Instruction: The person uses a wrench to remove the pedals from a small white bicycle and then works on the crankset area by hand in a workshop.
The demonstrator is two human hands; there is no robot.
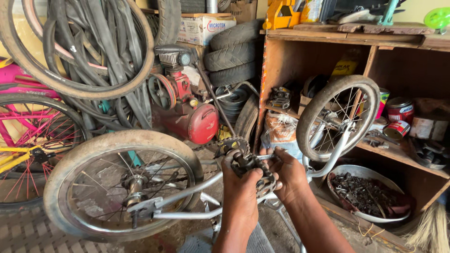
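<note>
White carton (202,29) up top, labelled tins (399,110) shelved.

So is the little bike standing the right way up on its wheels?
No, the bike is flipped over, wheels in the air, while both hands grip its pedal.

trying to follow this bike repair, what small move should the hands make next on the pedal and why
Probably a small turn of the pedal with the left hand while the right hand steadies it. Both hands already grip it beside the chainring, and the upside-down bicycle frame rests steady, wheels up.
</note>
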